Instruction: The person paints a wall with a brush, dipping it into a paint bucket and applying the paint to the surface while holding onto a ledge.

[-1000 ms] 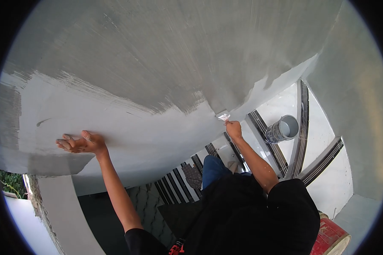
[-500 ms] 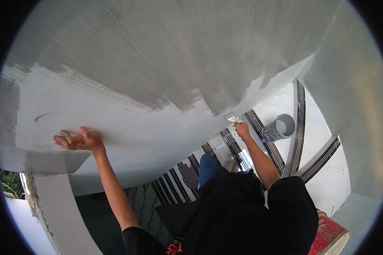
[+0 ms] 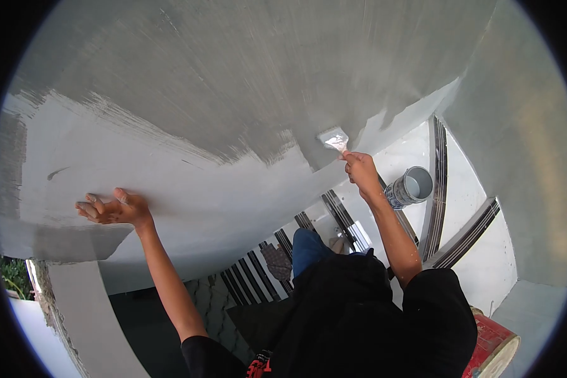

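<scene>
My right hand (image 3: 361,171) is closed around the handle of a paintbrush (image 3: 334,138), whose wide bristles lie on the wall (image 3: 252,75) at the lower border of its grey area. Below that ragged border the wall surface (image 3: 170,170) is paler. On the left, my left hand (image 3: 114,208) rests against the pale part, fingers spread and dusted with whitish smears, holding nothing. A darker grey patch (image 3: 82,242) lies just under it. Near my right forearm, a small bucket (image 3: 411,187) with pale liquid inside stands on the stairs.
White stair treads (image 3: 466,164) with black striped edges (image 3: 439,189) curve down beside me. A red bucket (image 3: 494,343) stands behind me at lower right. A brown cloth (image 3: 276,261) lies on the steps. At lower left is a rough broken wall edge (image 3: 50,296) with greenery beyond.
My right hand has lifted the paintbrush up the wall, from low near the stairs to the grey area's edge. The left hand has stayed in place on the wall.
</scene>
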The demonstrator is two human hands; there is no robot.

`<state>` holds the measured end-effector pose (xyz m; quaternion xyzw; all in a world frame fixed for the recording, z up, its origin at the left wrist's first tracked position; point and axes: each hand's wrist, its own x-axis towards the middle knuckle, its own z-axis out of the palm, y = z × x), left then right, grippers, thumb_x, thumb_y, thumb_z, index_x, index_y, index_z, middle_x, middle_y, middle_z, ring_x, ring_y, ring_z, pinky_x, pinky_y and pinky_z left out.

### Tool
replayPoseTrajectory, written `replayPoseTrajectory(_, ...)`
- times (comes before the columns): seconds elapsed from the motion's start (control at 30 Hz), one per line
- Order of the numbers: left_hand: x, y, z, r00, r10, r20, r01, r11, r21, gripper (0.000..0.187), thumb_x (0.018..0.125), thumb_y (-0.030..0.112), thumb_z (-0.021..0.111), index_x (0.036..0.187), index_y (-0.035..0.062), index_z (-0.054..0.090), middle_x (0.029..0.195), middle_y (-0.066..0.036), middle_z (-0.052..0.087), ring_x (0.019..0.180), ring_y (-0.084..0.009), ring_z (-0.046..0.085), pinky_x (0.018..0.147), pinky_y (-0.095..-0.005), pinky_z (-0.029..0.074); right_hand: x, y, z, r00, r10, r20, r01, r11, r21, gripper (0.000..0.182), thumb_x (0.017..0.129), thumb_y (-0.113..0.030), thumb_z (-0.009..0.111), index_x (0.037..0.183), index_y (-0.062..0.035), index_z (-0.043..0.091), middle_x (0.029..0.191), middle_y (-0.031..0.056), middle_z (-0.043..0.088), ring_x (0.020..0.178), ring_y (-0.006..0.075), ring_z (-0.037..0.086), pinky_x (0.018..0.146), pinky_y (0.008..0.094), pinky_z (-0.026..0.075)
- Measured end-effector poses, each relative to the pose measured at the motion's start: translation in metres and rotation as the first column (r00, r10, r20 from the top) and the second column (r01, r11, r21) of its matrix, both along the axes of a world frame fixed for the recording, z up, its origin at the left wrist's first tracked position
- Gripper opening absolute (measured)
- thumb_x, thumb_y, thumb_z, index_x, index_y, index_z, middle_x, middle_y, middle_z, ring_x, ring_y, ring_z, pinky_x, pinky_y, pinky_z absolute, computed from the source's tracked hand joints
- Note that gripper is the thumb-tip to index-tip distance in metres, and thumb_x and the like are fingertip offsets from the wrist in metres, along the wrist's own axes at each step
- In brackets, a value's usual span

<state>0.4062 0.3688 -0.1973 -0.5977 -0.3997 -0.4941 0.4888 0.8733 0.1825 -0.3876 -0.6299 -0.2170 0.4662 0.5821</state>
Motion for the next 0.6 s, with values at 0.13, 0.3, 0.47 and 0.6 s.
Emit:
replayPoseTrajectory(0.13,0.001,-0.001,0.000,1.000,0.000,-0.009,0.000,1.000,0.008,0.063,0.105,0.048,0.037,0.144,-0.0022,0.030,0.148,-0.021,0.026,0.149,-0.0447,0.015,0.118,-0.0637,0.021,-0.008,-0.011,0.074,1.000,-0.001,-0.016,0.003,0.992,0.124,0.031,0.102,-0.029,0.055,0.103,-0.0013,0.070,0.060,-0.0073,0.039,0.050,0.0037,0.029,0.047,0.0233,0.023)
replayPoseTrajectory(0.3,-0.001,-0.001,-0.001,0.996,0.083,-0.028,-0.082,0.996,0.018,0.064,0.106,0.049,0.036,0.141,-0.0039,0.035,0.147,-0.021,0.028,0.149,-0.0424,0.017,0.118,-0.0622,0.024,-0.010,-0.019,0.152,1.000,-0.007,0.010,0.003,0.946,0.324,0.033,0.102,-0.029,0.054,0.105,-0.0005,0.070,0.059,-0.0072,0.037,0.051,0.0037,0.026,0.049,0.0233,0.022)
replayPoseTrajectory(0.47,-0.001,0.002,0.000,1.000,0.030,-0.010,-0.029,0.998,0.060,0.066,0.106,0.051,0.034,0.143,-0.0039,0.035,0.148,-0.020,0.031,0.149,-0.0422,0.017,0.118,-0.0612,0.024,-0.011,-0.037,0.192,0.998,0.009,0.057,-0.038,0.838,0.544,0.033,0.102,-0.031,0.054,0.104,-0.0007,0.069,0.058,-0.0067,0.039,0.053,0.0030,0.030,0.051,0.0226,0.024)
replayPoseTrajectory(0.6,0.000,0.003,0.000,1.000,0.009,0.004,-0.009,0.999,0.047,0.068,0.106,0.052,0.034,0.145,-0.0031,0.034,0.151,-0.020,0.029,0.150,-0.0418,0.016,0.117,-0.0610,0.022,-0.005,-0.042,0.121,0.991,0.120,-0.057,-0.088,0.915,0.393,0.033,0.101,-0.031,0.054,0.102,-0.0027,0.070,0.058,-0.0052,0.041,0.051,0.0041,0.031,0.049,0.0230,0.024)
